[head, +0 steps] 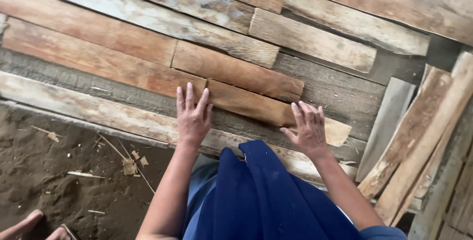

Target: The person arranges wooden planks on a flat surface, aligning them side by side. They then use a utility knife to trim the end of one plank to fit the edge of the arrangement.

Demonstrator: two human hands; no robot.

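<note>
We press both open hands, left hand (192, 117) and right hand (309, 130), flat on the short plank (256, 103) among the floor's boards (162, 18); it looks stiff, rough, light, best gripped by its long edges.

Lay across a bed of grey weathered boards (330, 90): reddish-brown planks (93, 58) set side by side, slanting down to the right. Was strewn with wood chips (130, 166) and splinters, the dirt floor (44, 171) beside.
</note>
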